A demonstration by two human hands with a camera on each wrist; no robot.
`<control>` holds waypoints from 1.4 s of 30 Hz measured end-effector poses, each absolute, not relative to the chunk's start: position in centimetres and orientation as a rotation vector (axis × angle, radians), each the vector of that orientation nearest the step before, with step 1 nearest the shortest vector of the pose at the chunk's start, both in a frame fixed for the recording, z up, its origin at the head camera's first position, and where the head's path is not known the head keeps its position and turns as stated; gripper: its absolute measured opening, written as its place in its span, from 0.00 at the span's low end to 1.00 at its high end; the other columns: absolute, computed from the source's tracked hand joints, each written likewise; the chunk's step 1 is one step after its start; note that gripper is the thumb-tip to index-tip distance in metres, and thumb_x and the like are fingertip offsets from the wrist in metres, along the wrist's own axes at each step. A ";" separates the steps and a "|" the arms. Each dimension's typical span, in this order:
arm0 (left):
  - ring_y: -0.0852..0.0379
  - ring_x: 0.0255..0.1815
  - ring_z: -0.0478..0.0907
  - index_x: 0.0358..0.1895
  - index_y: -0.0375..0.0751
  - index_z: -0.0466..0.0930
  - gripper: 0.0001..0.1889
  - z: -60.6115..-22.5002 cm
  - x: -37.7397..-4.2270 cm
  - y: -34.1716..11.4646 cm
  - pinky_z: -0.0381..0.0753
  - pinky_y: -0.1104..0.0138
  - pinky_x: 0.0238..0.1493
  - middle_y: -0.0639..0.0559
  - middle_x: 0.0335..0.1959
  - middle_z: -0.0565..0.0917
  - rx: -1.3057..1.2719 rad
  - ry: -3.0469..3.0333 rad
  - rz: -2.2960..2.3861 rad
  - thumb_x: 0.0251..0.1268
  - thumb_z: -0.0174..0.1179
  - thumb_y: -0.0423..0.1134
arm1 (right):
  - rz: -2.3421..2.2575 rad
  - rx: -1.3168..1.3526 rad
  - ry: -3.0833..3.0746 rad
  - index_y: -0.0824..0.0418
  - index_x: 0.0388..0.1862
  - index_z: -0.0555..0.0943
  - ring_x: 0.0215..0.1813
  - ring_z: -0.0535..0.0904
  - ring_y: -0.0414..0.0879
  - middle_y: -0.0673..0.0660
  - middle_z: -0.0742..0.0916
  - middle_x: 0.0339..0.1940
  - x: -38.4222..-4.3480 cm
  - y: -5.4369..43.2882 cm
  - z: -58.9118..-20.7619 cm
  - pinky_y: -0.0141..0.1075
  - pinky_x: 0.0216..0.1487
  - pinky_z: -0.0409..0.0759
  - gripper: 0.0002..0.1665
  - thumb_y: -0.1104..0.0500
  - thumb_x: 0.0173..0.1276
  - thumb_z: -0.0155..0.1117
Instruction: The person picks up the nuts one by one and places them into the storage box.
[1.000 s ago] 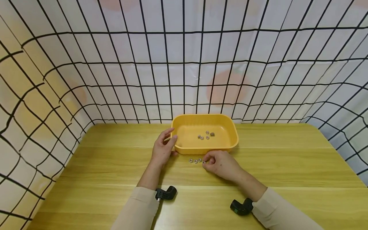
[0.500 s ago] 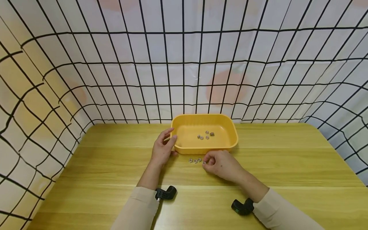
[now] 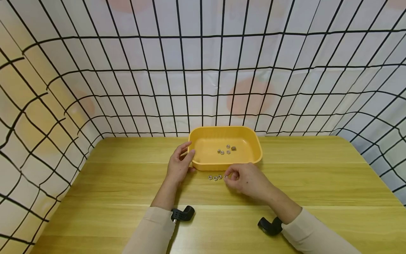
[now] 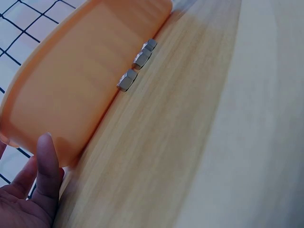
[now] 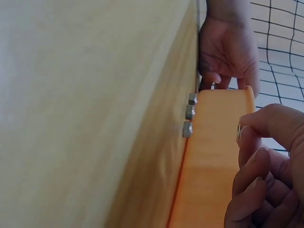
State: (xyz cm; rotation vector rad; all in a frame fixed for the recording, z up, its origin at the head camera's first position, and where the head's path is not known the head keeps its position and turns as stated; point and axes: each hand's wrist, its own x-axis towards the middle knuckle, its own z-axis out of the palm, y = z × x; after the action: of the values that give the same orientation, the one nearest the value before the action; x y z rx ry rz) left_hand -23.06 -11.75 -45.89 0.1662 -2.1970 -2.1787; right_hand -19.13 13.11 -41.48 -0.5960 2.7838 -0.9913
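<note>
My right hand (image 3: 248, 180) pinches a small metal hex nut (image 5: 239, 131) between thumb and forefinger, in front of the near wall of a yellow plastic tray (image 3: 206, 166). Its other fingers are curled in toward the palm. In the right wrist view the pinched nut appears above the row on the table. Three more hex nuts (image 4: 141, 59) lie in a short row along the foot of that wall. My left hand (image 3: 178, 166) rests its thumb and fingers against the tray's left end, with the fingers extended and partly hidden by the tray in the left wrist view.
Several nuts (image 3: 228, 152) lie on the tray floor, near its middle. The tray stands toward the back of a wood-grain table (image 3: 127, 187). A black wire grid (image 3: 203, 70) with pale cloth behind it rises at the back and sides.
My right hand, pinching the nut, has shifted slightly up and to the right, and its wrist has moved right. My left hand, the tray and the row of nuts stay in place.
</note>
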 end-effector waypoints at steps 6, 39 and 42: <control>0.43 0.69 0.71 0.71 0.52 0.74 0.25 -45.8 -23.0 -11.8 0.86 0.69 0.26 0.41 0.74 0.66 0.175 -2.199 -2.179 0.74 0.63 0.46 | -1.006 -0.549 2.759 0.50 0.34 0.85 0.23 0.75 0.39 0.45 0.82 0.23 -19.4 13.1 -40.5 0.29 0.22 0.75 0.04 0.54 0.65 0.73; 0.45 0.70 0.70 0.70 0.54 0.75 0.24 -45.9 -23.0 -11.8 0.86 0.69 0.26 0.44 0.75 0.66 0.192 -2.197 -2.188 0.74 0.63 0.46 | -0.903 -0.568 2.885 0.52 0.38 0.86 0.25 0.74 0.42 0.47 0.83 0.25 -22.2 13.9 -38.8 0.33 0.28 0.74 0.06 0.52 0.67 0.69; 0.45 0.70 0.71 0.70 0.54 0.75 0.24 -45.9 -23.0 -11.7 0.86 0.69 0.26 0.44 0.75 0.66 0.190 -2.197 -2.187 0.74 0.63 0.46 | -0.889 -0.553 2.893 0.52 0.39 0.86 0.26 0.74 0.42 0.47 0.83 0.25 -22.6 13.9 -38.7 0.33 0.28 0.73 0.06 0.52 0.67 0.69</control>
State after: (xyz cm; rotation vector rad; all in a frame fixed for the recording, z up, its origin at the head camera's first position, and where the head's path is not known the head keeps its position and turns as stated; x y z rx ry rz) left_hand -23.03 -11.72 -45.88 0.1898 -2.1974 -2.1868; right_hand -22.58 13.94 -38.68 -0.5535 2.8930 -0.8887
